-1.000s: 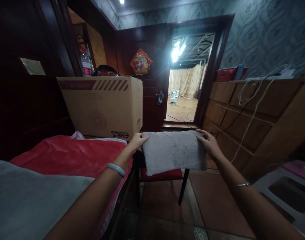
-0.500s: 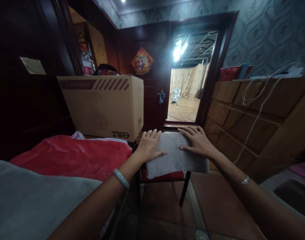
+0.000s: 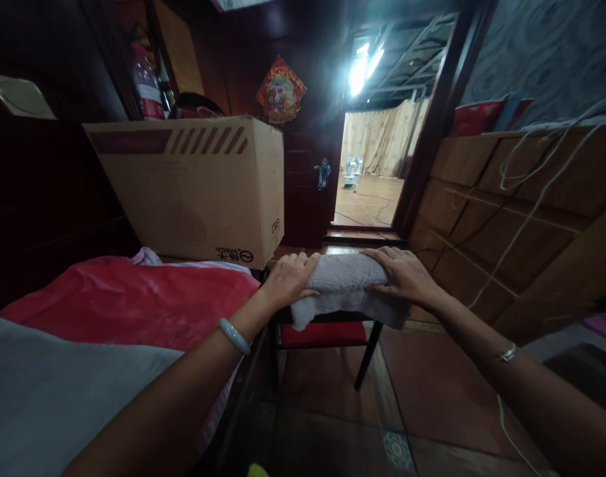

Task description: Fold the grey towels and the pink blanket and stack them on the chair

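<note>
A fluffy grey cloth (image 3: 348,281) hangs over the backrest of a dark-framed chair with a red seat (image 3: 323,334). My left hand (image 3: 289,279) grips the cloth's left side, fingers over the top edge and thumb across the front. At the cloth's right side, my right hand (image 3: 406,275) holds it the same way, with its fingertips out of sight behind the edge. A pale bangle (image 3: 234,336) circles my left wrist, and a silver bracelet (image 3: 506,352) my right.
To the left, a large cardboard box (image 3: 183,192) stands behind red (image 3: 128,298) and grey bedding (image 3: 59,397). Wooden drawers (image 3: 526,199) with trailing white cables line the right. Beyond the open doorway, a fan (image 3: 352,173) stands on the floor.
The cloth's upper part now bends over the backrest, and its lower edge sits higher. Both hands have curled further round its sides. My view has tilted downward.
</note>
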Motion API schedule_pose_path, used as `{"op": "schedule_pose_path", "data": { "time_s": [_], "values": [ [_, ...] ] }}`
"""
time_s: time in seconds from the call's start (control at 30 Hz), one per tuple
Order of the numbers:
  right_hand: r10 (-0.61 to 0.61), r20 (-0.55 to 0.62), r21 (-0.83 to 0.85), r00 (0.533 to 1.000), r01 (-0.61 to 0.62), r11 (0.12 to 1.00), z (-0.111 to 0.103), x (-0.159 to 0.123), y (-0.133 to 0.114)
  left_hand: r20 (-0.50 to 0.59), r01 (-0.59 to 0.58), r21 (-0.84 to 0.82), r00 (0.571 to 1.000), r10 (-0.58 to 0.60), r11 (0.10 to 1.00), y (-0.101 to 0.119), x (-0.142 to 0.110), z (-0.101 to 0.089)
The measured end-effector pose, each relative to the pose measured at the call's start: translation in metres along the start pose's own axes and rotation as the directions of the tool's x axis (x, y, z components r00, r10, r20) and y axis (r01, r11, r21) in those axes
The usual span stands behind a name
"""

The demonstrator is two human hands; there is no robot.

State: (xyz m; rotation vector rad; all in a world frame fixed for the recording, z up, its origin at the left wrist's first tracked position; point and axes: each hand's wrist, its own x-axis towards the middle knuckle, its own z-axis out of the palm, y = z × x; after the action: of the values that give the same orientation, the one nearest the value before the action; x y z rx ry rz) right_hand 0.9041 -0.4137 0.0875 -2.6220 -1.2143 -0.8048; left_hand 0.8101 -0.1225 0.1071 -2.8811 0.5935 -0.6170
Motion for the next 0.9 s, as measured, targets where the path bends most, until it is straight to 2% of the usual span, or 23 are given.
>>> {"op": "schedule_pose_path", "data": {
  "time_s": [0.13,0.3,0.37,0.47,0.67,0.8,0.9],
  "values": [
    [-0.036,-0.029,-0.024,0.999,0.035,0.999,0.001,-0.002,0.002,-0.016,-0.051,0.067,0.999,0.052,0.996,-0.004,0.002,0.004],
    [-0.054,0.022,-0.016,0.998,0.054,0.998,-0.004,-0.001,0.002,-0.016,-0.092,0.031,0.996,0.093,0.995,-0.005,0.0,0.0],
    [-0.081,0.043,0.016,0.996,0.08,0.997,-0.007,-0.002,0.005,-0.004,-0.106,0.019,0.994,0.106,0.994,-0.007,-0.004,-0.002],
    [-0.119,0.039,0.035,0.992,0.118,0.992,-0.008,-0.011,0.016,-0.04,-0.103,0.004,0.994,0.103,0.995,-0.01,-0.018,-0.002],
    [-0.111,0.043,0.059,0.993,0.108,0.992,-0.006,-0.033,0.039,-0.071,-0.058,-0.057,0.996,0.054,0.997,-0.02,-0.046,0.017],
    [-0.079,0.06,0.092,0.995,0.073,0.993,-0.003,-0.032,0.04,-0.056,-0.036,-0.068,0.998,0.033,0.997,-0.024,-0.047,0.03],
    [-0.052,0.05,0.095,0.997,0.047,0.994,0.0,-0.03,0.039,-0.046,-0.017,-0.064,0.999,0.014,0.998,-0.023,-0.045,0.029]
  ]
}}
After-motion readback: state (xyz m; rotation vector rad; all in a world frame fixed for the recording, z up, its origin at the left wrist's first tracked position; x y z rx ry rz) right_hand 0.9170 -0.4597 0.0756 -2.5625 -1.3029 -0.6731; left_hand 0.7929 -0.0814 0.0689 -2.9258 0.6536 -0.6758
